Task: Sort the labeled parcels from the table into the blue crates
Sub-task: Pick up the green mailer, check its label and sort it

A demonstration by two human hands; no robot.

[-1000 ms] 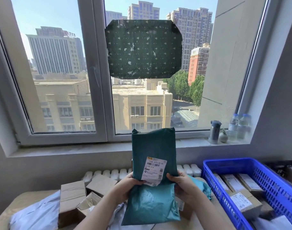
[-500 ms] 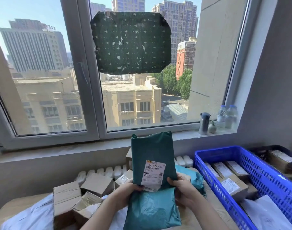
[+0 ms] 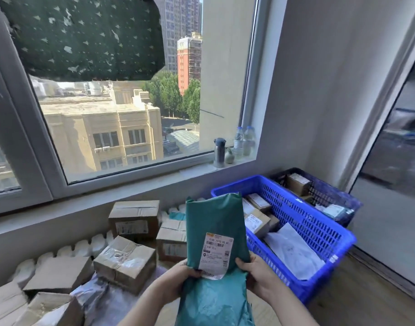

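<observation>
Right now you hold the teal poly mailer (image 3: 214, 222) upright over the bench (image 3: 259, 314), left hand (image 3: 178, 278) and right hand (image 3: 260, 276) each gripping a side, shipping label (image 3: 216, 255) facing you. Likely you're reading it; next, swing it right into the blue crate (image 3: 310, 222), clearing its near rim.

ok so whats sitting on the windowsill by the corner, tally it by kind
metal flask: 1
small round pot: 1
clear plastic bottles: 2
total: 4
</observation>
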